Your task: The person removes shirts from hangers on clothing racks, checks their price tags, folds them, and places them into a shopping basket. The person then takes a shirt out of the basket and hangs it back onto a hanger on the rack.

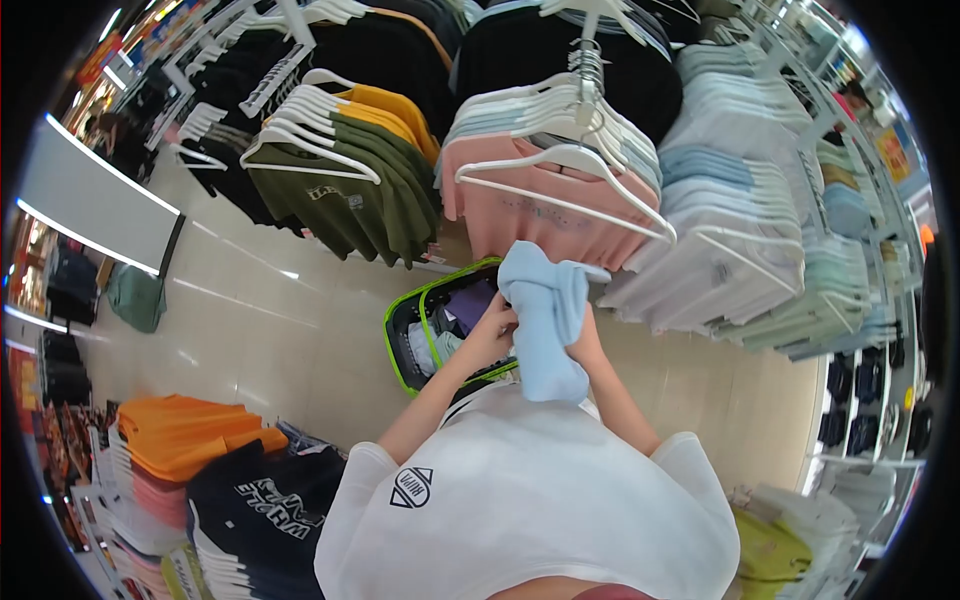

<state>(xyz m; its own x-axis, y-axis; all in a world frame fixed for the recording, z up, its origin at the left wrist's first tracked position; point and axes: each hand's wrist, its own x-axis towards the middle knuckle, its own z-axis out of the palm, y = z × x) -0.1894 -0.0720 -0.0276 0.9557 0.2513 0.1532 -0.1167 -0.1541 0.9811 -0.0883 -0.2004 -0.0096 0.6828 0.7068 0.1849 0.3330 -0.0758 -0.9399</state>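
A light blue shirt (pixel 545 315), bunched and folded into a long bundle, is held up in front of my chest. My left hand (pixel 493 330) grips its left side with bent fingers. On the other side my right hand (pixel 584 338) holds the bundle, its fingers mostly hidden by the cloth. Below and left of the shirt, a black shopping basket with a bright green rim (pixel 392 345) stands on the floor. Purple cloth (pixel 470 303) and pale clothing (pixel 425 350) lie inside it. A bare white hanger (pixel 565 158) hangs ahead, before a pink shirt (pixel 540 205).
Olive green shirts (pixel 335 190) hang at the front left, white and pale shirts (pixel 700 265) at the front right. Behind on the left are an orange shirt (pixel 190 435) and a dark navy shirt (pixel 265 510). Shiny floor (pixel 270 330) lies between the racks.
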